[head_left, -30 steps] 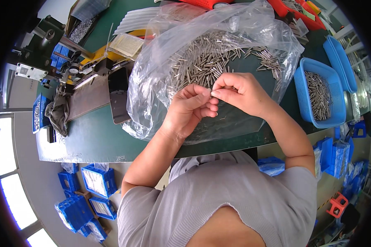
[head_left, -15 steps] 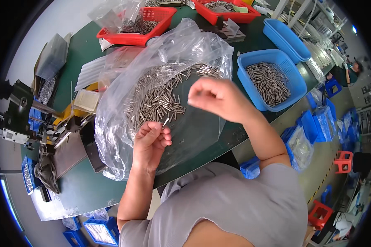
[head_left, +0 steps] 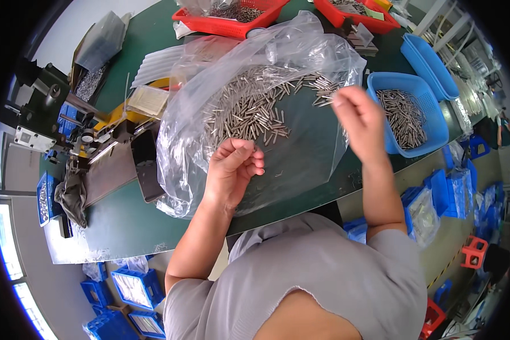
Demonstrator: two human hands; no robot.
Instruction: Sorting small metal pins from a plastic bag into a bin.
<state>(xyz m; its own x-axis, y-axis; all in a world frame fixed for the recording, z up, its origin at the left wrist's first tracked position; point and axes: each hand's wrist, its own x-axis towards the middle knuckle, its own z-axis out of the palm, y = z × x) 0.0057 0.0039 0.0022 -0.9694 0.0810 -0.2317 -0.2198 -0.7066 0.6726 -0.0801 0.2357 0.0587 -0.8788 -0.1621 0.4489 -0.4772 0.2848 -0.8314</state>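
Left hand: the left hand point(head_left: 232, 173) is over the near edge of the pin pile, palm partly up; thumb pressed to index finger, other fingers curled loosely. Can't tell if a pin is between the tips.
Right hand: the right hand point(head_left: 361, 122) is at the right end of the pile, near the blue basket; motion-blurred, thumb and index pointing at the pins. Can't tell if the fingertips meet or pinch anything.
Metal pins: the loose metal pins point(head_left: 246, 116) lie heaped beyond the left hand, with a smaller cluster point(head_left: 323, 88) just beside the right fingertips.
Bag: clear plastic bag point(head_left: 175, 150) spread on the green tabletop point(head_left: 130, 221), around and partly over the pins.
Blue basket: blue basket point(head_left: 434, 116) on the right, holds more pins; another blue basket point(head_left: 430, 65) behind it.
Red baskets: two, far edge, left one point(head_left: 209, 25), right one point(head_left: 368, 24).
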